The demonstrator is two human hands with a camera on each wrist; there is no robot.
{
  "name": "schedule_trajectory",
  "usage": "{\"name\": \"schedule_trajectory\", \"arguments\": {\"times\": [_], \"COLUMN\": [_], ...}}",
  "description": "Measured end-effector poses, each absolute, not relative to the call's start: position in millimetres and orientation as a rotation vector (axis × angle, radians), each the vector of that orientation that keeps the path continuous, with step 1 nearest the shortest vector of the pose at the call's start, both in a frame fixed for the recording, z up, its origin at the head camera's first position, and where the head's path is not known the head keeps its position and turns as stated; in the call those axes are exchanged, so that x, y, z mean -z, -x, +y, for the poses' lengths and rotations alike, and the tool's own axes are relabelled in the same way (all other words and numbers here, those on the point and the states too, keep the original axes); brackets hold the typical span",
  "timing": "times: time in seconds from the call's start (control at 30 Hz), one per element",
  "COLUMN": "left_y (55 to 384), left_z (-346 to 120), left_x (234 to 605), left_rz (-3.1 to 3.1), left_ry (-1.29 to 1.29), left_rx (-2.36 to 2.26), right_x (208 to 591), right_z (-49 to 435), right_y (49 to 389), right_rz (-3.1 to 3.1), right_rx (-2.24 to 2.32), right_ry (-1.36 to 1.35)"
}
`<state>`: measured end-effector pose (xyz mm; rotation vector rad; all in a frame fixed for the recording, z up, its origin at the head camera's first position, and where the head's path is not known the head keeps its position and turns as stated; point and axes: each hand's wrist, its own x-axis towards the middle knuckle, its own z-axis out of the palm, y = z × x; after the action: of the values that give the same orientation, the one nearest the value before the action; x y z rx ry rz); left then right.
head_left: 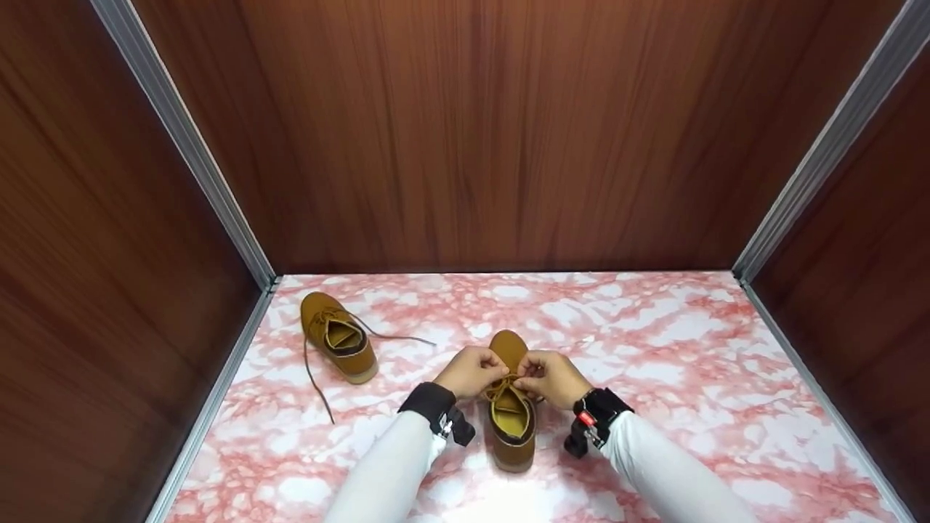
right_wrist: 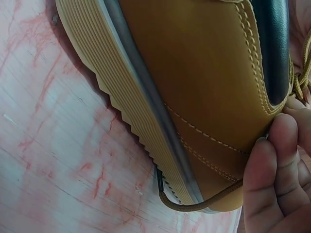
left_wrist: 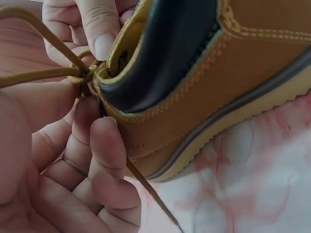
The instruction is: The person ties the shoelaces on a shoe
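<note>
A tan lace-up shoe with a dark padded collar stands upright on the surface, toe pointing away from me. At its throat, my left hand pinches the brown shoelace close to a knot. Loops of lace stick out beside the knot in the left wrist view. From the other side my right hand pinches the lace at the same knot, its fingertips right at the collar's front edge. One loose lace end hangs below the left fingers; another end droops beside the sole on the right.
A second tan shoe stands to the left, its two lace ends spread out loose. The surface has a red and white marbled pattern. Brown wood-look panels with metal corner strips rise at the back and both sides.
</note>
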<state>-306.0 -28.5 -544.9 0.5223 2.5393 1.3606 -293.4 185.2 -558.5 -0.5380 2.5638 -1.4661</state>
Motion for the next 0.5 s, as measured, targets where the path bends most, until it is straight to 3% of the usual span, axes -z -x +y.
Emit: {"name": "schedule_trajectory", "arguments": {"times": [0.5], "left_y": [302], "left_z": [-29], "left_x": [542], "left_rz": [2.304], "left_ry": [-0.367], "left_rx": [-1.574], "right_x": [562], "right_z": [202], "right_y": [290], "right_rz": [2.630], "right_rx": [1.450], "right_ry": [0.531]}}
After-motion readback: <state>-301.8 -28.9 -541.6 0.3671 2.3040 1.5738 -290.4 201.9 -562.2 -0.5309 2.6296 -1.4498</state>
